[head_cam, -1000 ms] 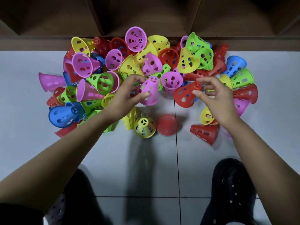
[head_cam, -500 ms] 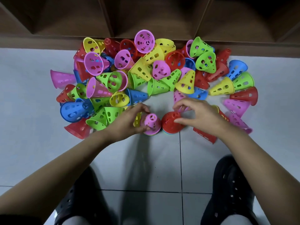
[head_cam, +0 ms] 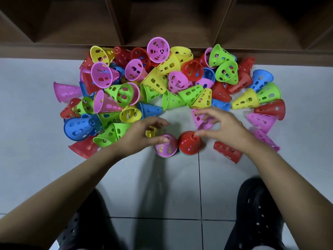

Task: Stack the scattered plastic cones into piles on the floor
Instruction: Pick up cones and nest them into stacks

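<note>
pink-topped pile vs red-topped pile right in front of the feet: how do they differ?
Top cone: the pink-topped pile shows yellow through its holes; the red-topped pile shows blue and green rims at its base.
Side: the pink-topped pile stands left, the red-topped pile right, on the tile seam.
Contact: the left hand has its thumb on the pink-topped pile; the right hand hovers by the red-topped pile, touch unclear.
Shared: both upright, narrow end up, side by side.
</note>
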